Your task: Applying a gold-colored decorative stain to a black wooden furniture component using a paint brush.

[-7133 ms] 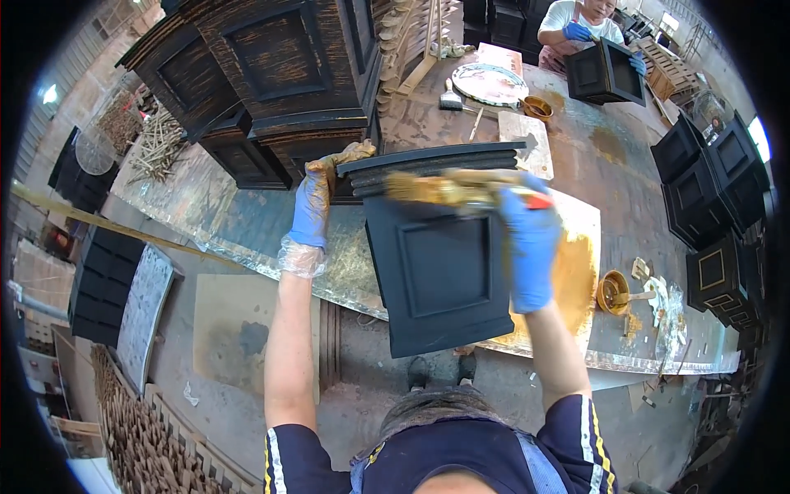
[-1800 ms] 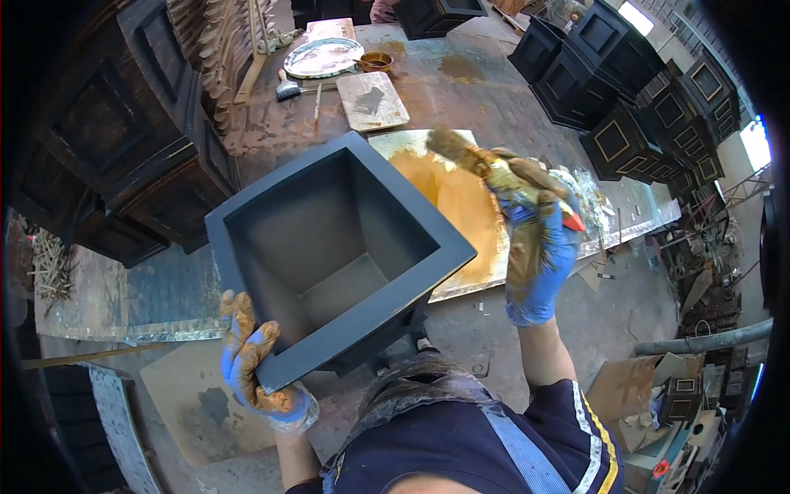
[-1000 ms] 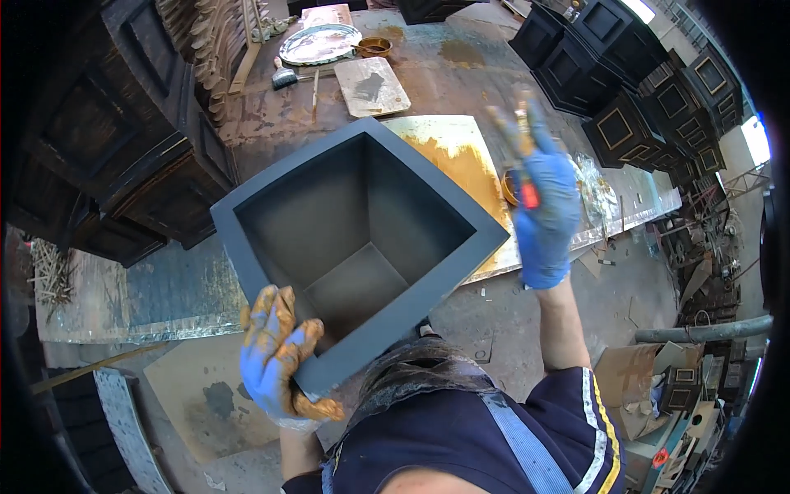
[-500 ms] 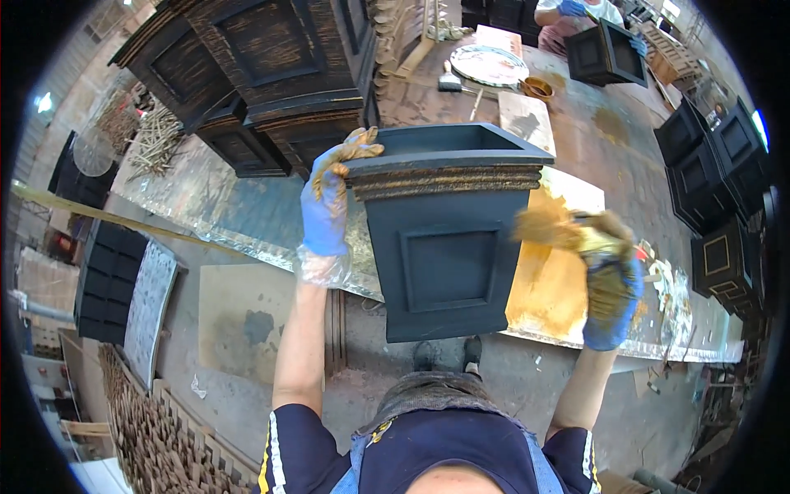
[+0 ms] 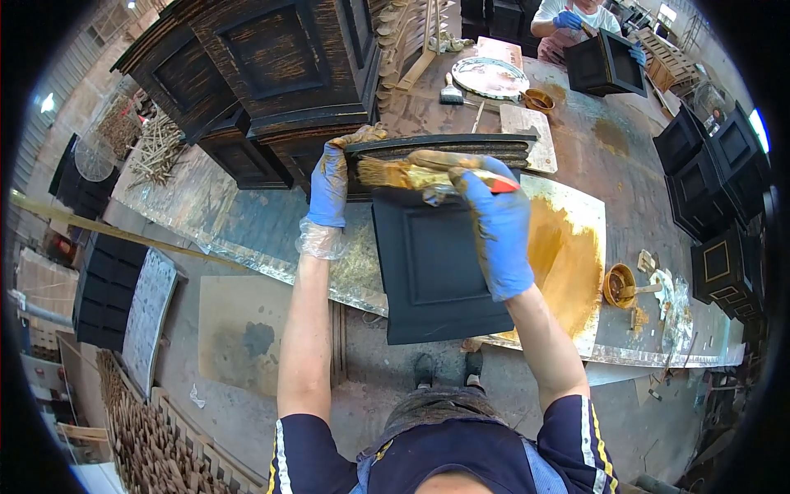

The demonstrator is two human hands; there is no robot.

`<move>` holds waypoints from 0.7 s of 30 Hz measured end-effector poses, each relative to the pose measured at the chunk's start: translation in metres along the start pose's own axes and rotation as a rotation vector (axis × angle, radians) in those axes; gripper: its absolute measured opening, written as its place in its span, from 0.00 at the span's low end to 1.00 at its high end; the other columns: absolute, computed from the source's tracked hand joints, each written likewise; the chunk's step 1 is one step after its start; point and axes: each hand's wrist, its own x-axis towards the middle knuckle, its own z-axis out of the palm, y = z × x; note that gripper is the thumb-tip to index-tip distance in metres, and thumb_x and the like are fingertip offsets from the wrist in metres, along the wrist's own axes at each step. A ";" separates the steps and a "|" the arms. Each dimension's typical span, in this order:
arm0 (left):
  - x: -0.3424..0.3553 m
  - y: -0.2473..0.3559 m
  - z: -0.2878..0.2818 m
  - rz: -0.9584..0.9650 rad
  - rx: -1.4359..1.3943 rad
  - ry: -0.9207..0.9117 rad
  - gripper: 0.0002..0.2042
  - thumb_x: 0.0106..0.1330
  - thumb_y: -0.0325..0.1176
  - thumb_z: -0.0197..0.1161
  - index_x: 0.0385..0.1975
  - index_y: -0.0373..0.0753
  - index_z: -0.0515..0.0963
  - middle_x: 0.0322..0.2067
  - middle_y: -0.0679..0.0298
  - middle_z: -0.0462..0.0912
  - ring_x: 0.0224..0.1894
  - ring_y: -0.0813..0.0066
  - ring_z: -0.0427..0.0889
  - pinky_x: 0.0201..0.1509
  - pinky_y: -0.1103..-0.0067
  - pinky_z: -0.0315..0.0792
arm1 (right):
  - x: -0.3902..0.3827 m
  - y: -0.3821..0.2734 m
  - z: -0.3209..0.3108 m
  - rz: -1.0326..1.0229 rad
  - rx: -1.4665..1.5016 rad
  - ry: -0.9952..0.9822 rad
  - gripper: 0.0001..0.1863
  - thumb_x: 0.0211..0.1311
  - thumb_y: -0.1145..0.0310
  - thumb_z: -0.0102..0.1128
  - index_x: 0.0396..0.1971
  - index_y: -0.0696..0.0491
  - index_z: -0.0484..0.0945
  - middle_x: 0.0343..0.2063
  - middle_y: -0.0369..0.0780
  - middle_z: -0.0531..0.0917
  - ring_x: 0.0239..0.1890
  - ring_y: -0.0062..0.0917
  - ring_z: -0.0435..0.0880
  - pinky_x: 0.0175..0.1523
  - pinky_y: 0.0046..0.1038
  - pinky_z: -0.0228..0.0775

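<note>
Two gloved hands are at work on one dark square planter box [image 5: 440, 267], which stands on its side at the near edge of the workbench [image 5: 247, 226], its panelled face toward us. Our left hand [image 5: 331, 185] grips the box's ribbed rim at the upper left corner, fingers curled over the edge and pressed together. Our right hand [image 5: 494, 226] has its fingers wrapped tight round one paintbrush [image 5: 411, 171] — its gold-loaded bristles lie across the rim, pointing toward the left hand.

Beneath and to the right of the box lies one board smeared with ochre paint [image 5: 568, 263], and just past it one small round paint pot [image 5: 619, 286]. Behind the box a stack of large dark cabinets [image 5: 271, 74] blocks the far left of the bench. Farther back we count one round plate [image 5: 490, 76], one spare brush [image 5: 451, 89] and one small bowl [image 5: 540, 100]. Another person's blue-gloved hands [image 5: 568, 20] hold a second box [image 5: 603, 66] at the far end — perhaps five more finished boxes [image 5: 720, 181] are stacked along the right, though the rim distortion makes the count unsure.
</note>
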 end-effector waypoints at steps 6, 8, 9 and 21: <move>0.009 -0.006 -0.010 0.035 0.141 -0.054 0.22 0.61 0.49 0.48 0.39 0.34 0.72 0.33 0.70 0.73 0.34 0.84 0.68 0.41 0.89 0.62 | 0.018 0.001 -0.055 -0.115 -0.188 0.192 0.13 0.54 0.67 0.54 0.38 0.56 0.72 0.31 0.37 0.77 0.34 0.18 0.75 0.41 0.19 0.69; 0.015 -0.014 -0.012 0.103 0.117 -0.083 0.21 0.61 0.48 0.48 0.39 0.34 0.72 0.33 0.69 0.73 0.36 0.84 0.68 0.43 0.88 0.62 | 0.019 -0.017 -0.093 -0.174 -0.127 0.226 0.12 0.56 0.67 0.50 0.37 0.59 0.71 0.34 0.42 0.77 0.35 0.21 0.76 0.41 0.20 0.71; 0.023 -0.024 -0.016 0.108 0.088 -0.103 0.19 0.62 0.46 0.48 0.39 0.33 0.72 0.34 0.68 0.74 0.36 0.83 0.69 0.43 0.88 0.62 | 0.017 -0.021 -0.111 -0.239 -0.130 0.268 0.13 0.57 0.67 0.51 0.38 0.59 0.70 0.31 0.40 0.77 0.32 0.20 0.77 0.37 0.20 0.72; -0.012 0.009 0.008 0.165 -0.108 -0.209 0.18 0.62 0.43 0.46 0.39 0.31 0.69 0.40 0.58 0.74 0.42 0.75 0.72 0.49 0.81 0.65 | 0.000 -0.048 -0.135 -0.053 0.264 -0.007 0.23 0.60 0.61 0.43 0.47 0.66 0.63 0.44 0.49 0.71 0.44 0.30 0.74 0.47 0.26 0.70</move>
